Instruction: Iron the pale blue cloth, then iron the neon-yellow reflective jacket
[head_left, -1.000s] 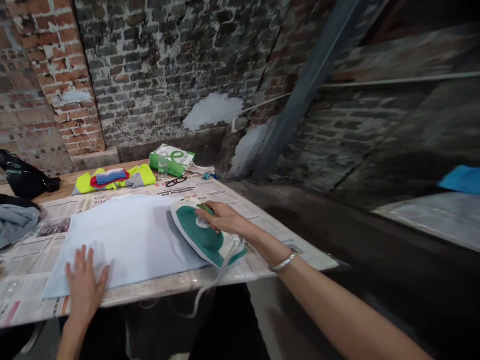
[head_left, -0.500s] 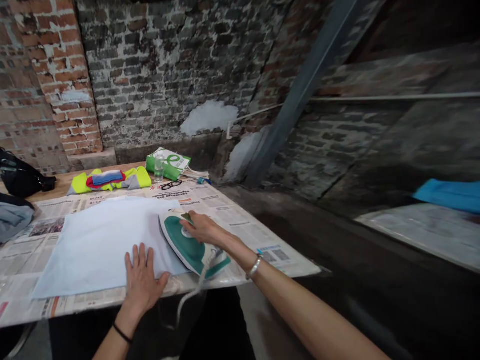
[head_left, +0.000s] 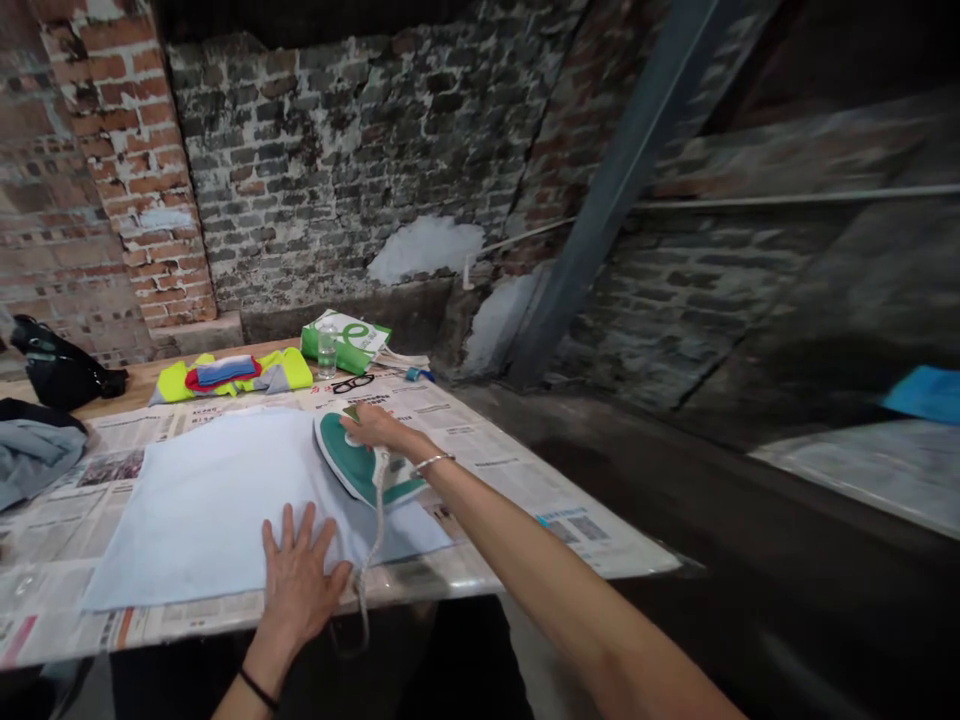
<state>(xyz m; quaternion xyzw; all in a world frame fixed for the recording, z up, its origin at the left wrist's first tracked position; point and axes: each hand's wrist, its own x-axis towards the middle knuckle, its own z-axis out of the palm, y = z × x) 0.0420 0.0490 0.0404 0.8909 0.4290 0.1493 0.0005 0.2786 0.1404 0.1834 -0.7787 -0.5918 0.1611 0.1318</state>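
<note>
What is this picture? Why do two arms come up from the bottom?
This picture comes from a camera worn on a person's head, so you see what they see. Those arms are their own.

Their right hand holds the handle of a green and white clothes iron, which is over a pale blue cloth. Their left hand lies flat on the cloth, with the fingers spread.

Under the cloth, newspaper covers a wooden table. Farther away are a folded yellow high-visibility garment, a plastic water bottle and glasses. Behind them stands an old brick wall.
</note>
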